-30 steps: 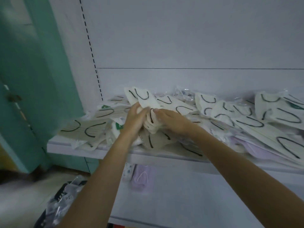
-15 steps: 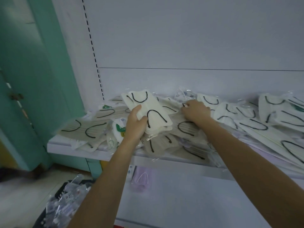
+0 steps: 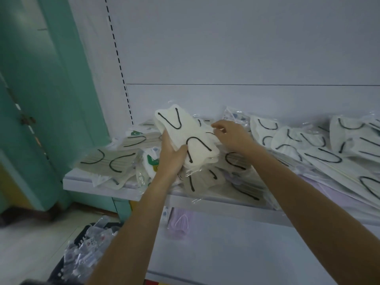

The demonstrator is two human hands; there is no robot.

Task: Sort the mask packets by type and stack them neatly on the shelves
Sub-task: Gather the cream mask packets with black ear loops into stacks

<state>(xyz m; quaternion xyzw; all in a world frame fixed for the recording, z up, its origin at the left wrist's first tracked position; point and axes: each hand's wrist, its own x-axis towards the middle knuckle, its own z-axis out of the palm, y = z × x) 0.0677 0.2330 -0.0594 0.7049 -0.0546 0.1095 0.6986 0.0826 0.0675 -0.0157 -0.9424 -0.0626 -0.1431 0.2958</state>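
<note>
Our left hand (image 3: pixel 171 159) grips a small bundle of cream packets (image 3: pixel 185 136) with black ear loops, thumb across the front and fingers behind, and the bundle is held tilted above the front of the upper shelf (image 3: pixel 98 186), clear of the loose heap (image 3: pixel 308 153) spread along it. Half a second ago our right hand (image 3: pixel 232 136) was away to the right, pressing into that heap; now it has come back and its curled fingertips sit at the bundle's right edge. We cannot tell whether it pinches a fresh packet to add or only steadies the ones already gathered (the clear wrapping hides the edges there). The bundle also sits a little higher than it did a moment ago. We take this to mean the gathering of one type is under way: cream ones are being pulled from the mix and collected in one hand, but nothing is stacked yet. The beige packets (image 3: pixel 107 161) lie flat at the shelf's left end, and more cream ones remain scattered to the right. A lilac packet (image 3: pixel 178 223) rests on the lower shelf (image 3: pixel 246 254), and a dark basket (image 3: pixel 88 249) of wrapped packets stands on the floor below. Most of the sorting, in our judgement, is still ahead.
</note>
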